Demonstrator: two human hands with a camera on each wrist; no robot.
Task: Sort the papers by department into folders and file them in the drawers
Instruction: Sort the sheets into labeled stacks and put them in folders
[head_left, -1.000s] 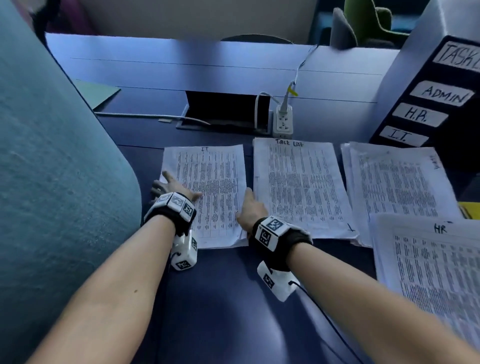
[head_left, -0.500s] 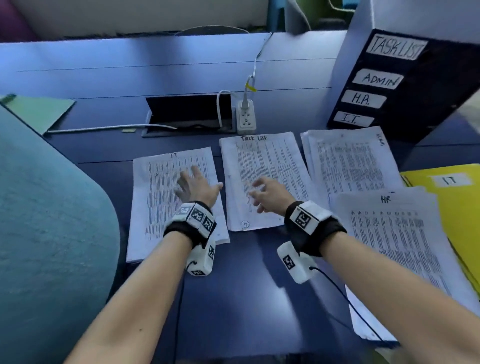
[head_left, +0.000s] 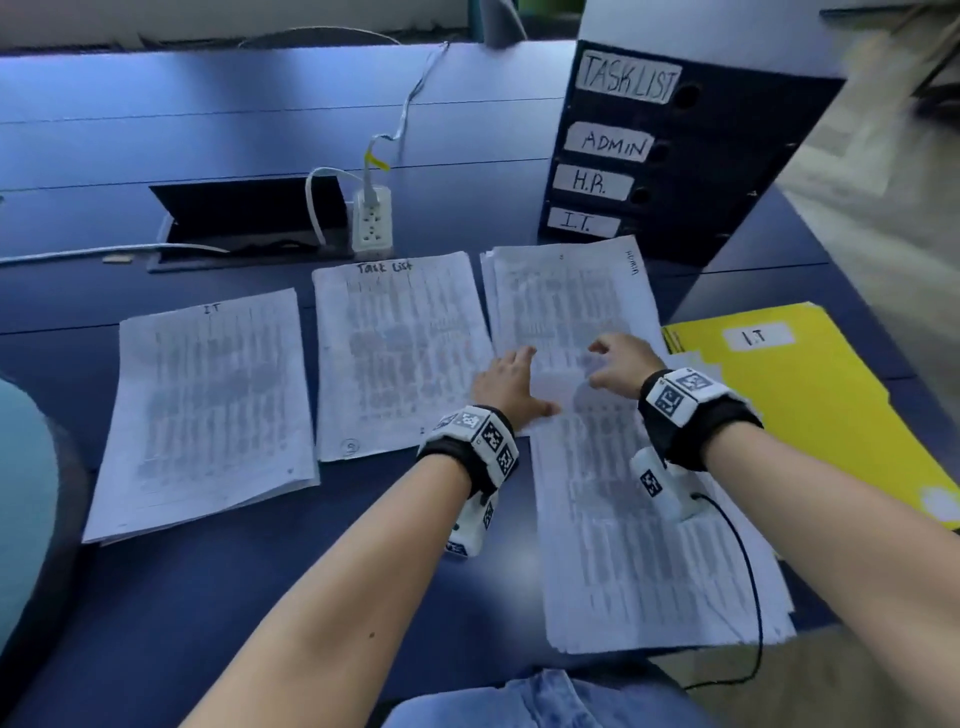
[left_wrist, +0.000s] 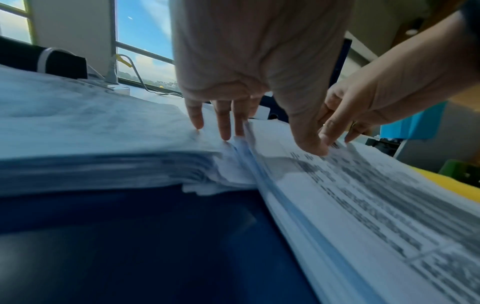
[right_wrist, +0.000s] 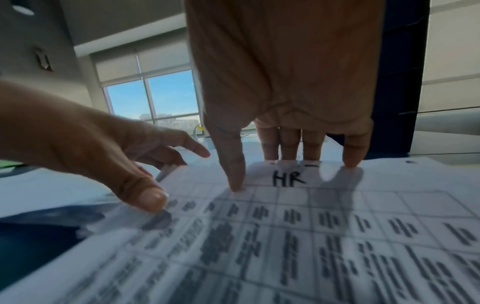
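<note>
Four paper stacks lie on the blue desk: IT (head_left: 208, 410) at left, Task List (head_left: 400, 353), Admin (head_left: 566, 301), and HR (head_left: 649, 519) nearest me at right. My left hand (head_left: 519, 379) lies with straight fingers at the HR stack's top left corner. In the left wrist view its thumb (left_wrist: 309, 142) touches the HR sheet (left_wrist: 376, 195). My right hand (head_left: 608, 364) sets its straight fingertips (right_wrist: 350, 160) on the top edge of the HR stack (right_wrist: 285, 236), above the written "HR". Neither hand grips paper. A yellow folder labelled I.T (head_left: 810, 410) lies to the right.
A dark drawer unit (head_left: 670, 156) labelled Task List, Admin, H.R., I.T. stands at the back right, just behind the Admin stack. A white power strip (head_left: 371, 223) and a cable slot sit behind the papers. A teal chair back (head_left: 21, 493) is at the left edge.
Both hands moved right, from the IT and Task List stacks to the top of the HR stack. The head view swung right, bringing the yellow folder into sight.
</note>
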